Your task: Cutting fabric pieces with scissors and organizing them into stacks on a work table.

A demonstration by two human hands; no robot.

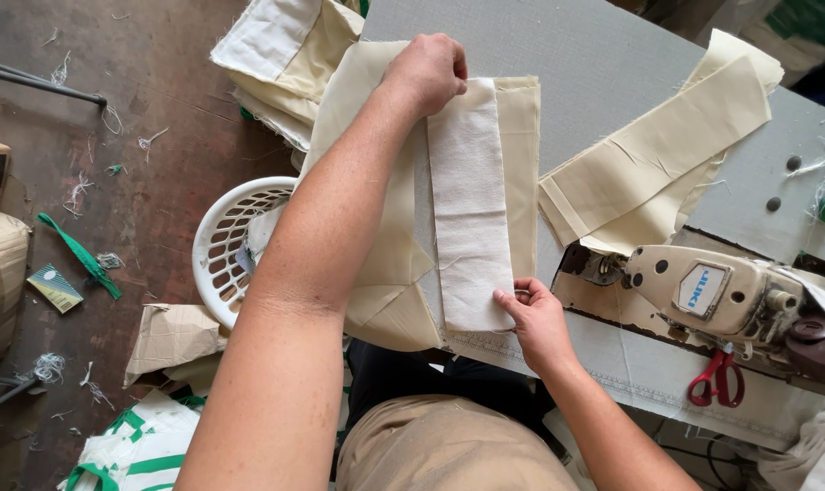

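Head view: both hands pinch woven white strip (468,205).

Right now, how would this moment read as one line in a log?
left hand: holds far end of white fabric strip | right hand: pinches near end | under: cream cloth | right: sewing machine, red scissors

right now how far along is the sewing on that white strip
Done: cream pieces lie cut and stacked on the table. In hand: the left hand and right hand hold the white strip's two ends flat on cream cloth. Left: no stitching yet; it is not under the sewing machine.
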